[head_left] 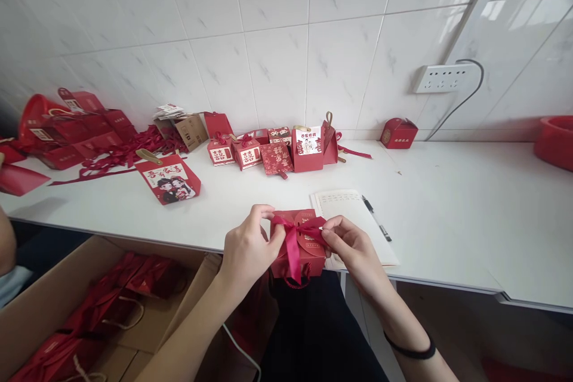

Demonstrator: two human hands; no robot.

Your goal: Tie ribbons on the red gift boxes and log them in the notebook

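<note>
At lower centre, on the white counter's [447,215] edge, the red gift box [299,250] sits braced between both hands; left hand [246,250] and right hand [351,248] each pinch a ribbon [293,233] loop, keeping the bow taut

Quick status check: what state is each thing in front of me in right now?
Red gift box: closed, at the table edge.
Ribbon: in a bow on the box.
Left hand: pinching a bow loop.
Right hand: pinching the other loop.
Pen: lying on the notepad.
Cardboard carton: open, red bags inside.
</note>
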